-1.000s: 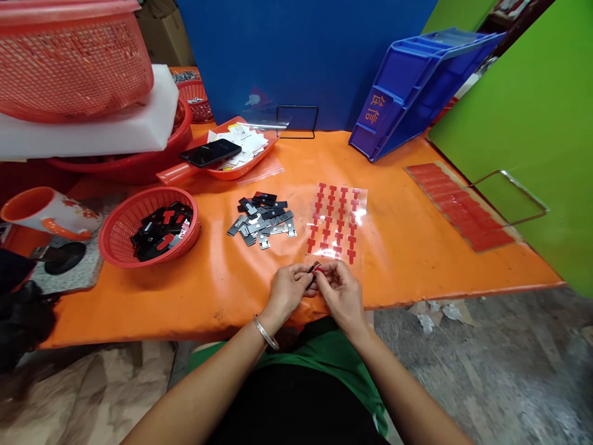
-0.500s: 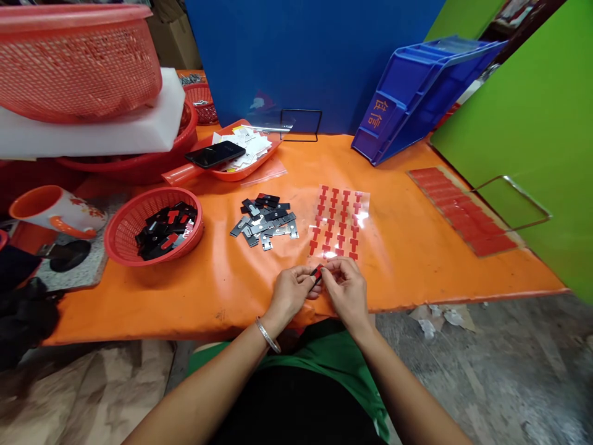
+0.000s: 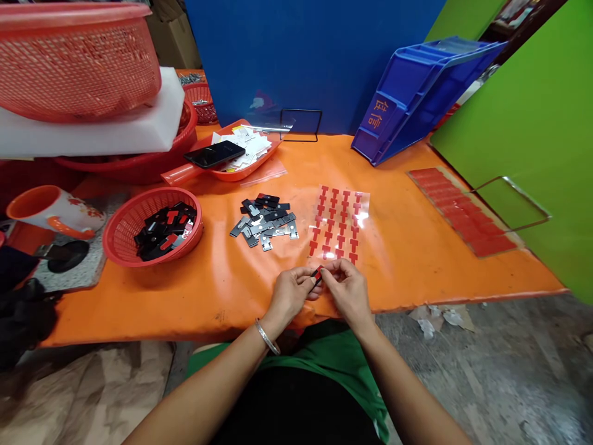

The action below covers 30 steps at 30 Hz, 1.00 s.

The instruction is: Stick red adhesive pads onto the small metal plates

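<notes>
Near the table's front edge, my left hand [image 3: 293,292] grips a small black plate [image 3: 317,276] with a red sticker on it. My right hand [image 3: 346,287] is closed on the same plate from the other side, thumb pressed on the red part. Just beyond my hands lies a clear sheet of red T-shaped stickers [image 3: 341,224]. Left of the sheet is a loose pile of black and silver metal plates [image 3: 265,220]. Farther left, a red basket [image 3: 115,238] holds more black plates, some with red stickers on them.
A red dustpan [image 3: 241,175] with paper labels and a phone [image 3: 217,154] stands behind the pile. At the left are a mug [image 3: 55,210] and stacked baskets [image 3: 78,68]. A blue bin [image 3: 393,105] leans at the back right, near a red sticker sheet [image 3: 463,210].
Almost nothing differs. Both hands stay on the black plate, with only a very slight shift of the right hand.
</notes>
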{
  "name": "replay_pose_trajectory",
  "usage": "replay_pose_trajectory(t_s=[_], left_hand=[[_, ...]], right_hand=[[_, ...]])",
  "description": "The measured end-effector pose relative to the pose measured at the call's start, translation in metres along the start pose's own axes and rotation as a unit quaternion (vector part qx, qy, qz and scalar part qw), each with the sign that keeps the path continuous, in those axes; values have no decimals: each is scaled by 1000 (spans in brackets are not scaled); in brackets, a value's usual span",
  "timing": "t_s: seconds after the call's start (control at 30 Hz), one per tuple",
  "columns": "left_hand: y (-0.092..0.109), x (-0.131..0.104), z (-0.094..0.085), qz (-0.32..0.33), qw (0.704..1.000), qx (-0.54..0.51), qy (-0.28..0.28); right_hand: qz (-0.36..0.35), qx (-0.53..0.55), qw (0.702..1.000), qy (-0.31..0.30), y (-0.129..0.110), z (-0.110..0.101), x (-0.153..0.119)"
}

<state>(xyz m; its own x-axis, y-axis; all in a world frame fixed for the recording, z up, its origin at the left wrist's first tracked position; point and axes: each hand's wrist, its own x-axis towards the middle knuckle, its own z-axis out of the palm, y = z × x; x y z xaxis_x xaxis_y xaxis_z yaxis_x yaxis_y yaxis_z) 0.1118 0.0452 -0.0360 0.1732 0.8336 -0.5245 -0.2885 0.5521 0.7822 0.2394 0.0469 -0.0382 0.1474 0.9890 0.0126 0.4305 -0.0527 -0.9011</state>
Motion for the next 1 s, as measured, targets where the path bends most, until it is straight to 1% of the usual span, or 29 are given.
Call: replay_pose_trajectory(t_s=[0.07, 0.13, 0.2, 0.23, 0.27, 0.33, 0.4, 0.47, 0.57, 0.63, 0.7, 0.73, 0.77, 0.83, 0.87, 0.9, 0.93, 0.97, 1.0], left_hand=[[0, -1, 0, 2, 1000, 1, -2], [0, -2, 0, 5, 1000, -1, 1], [1, -3, 0, 6, 1000, -4, 3], [1, -3, 0, 6, 1000, -6, 5], [1, -3, 0, 7, 1000, -7, 7], [0, -3, 0, 10, 1000, -8, 11], [-1, -4, 0, 19, 1000, -7, 9], [-2, -6, 2, 30, 1000, -9, 0], [5, -14, 3, 55, 998, -9, -11], [20, -22, -3, 99, 995, 0, -2], [42, -31, -20, 180, 982, 26, 39], [56, -35, -33, 233, 968, 47, 84], [70, -38, -50, 284, 946, 71, 138], [96, -43, -92, 370, 885, 136, 248], [107, -44, -115, 395, 850, 168, 306], [116, -45, -137, 406, 816, 202, 358], [123, -46, -156, 406, 786, 250, 393], [127, -47, -172, 402, 750, 312, 423], [129, -48, -184, 399, 711, 379, 438]], right_hand=[[18, 1, 1000, -4, -1, -1, 0], [26, 11, 999, 16, -2, -2, 0], [39, 46, 998, 34, -2, -3, 2], [49, 70, 996, 31, -2, -4, 3], [62, 94, 994, 15, -2, -6, 5], [85, 127, 987, -43, -2, -8, 7], [91, 133, 982, -96, -2, -10, 9], [85, 122, 982, -115, -3, -11, 10], [76, 126, 986, -82, -5, -11, 11], [73, 149, 985, -52, -6, -12, 10], [75, 174, 981, -37, -6, -13, 8], [77, 180, 980, -36, -6, -14, 7], [80, 180, 980, -38, -5, -15, 5], [85, 171, 981, -45, -2, -17, 1], [86, 167, 981, -48, 0, -17, -1], [86, 164, 981, -51, 1, -17, -3], [86, 162, 982, -52, 2, -17, -4], [84, 160, 982, -52, 3, -16, -6], [81, 156, 983, -52, 2, -15, -7]])
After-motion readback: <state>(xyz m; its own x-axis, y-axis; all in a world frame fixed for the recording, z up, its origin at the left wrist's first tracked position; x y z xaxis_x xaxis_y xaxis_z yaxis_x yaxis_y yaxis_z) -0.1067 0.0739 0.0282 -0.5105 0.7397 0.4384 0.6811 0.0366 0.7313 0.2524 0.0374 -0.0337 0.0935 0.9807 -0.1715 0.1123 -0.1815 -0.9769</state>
